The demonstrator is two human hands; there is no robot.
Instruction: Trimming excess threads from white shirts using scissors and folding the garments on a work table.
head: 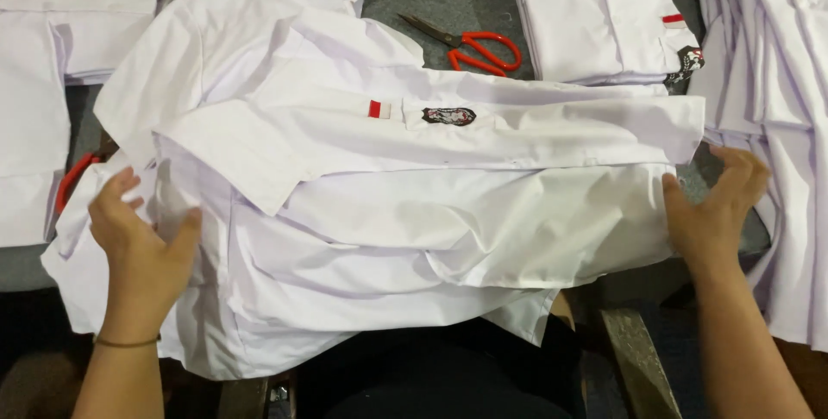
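- both hands at opposite ends of a white shirt (414,212) spread across the grey table (457,5).
- left hand (142,242): fingers spread, thumb out, cupping the bunched cloth at the left end.
- right hand (716,208): fingers loosely open, palm pressing the right edge, not pinching as far as visible.
- shirt lying crosswise, long axis left to right, straight between the hands; folded upper band with red tag (374,109) and dark badge (448,115) on the far side.
- equally near to either hand, both touching.
- red-handled scissors (470,46) beyond, well apart; folded white shirts (604,14) stacked around.
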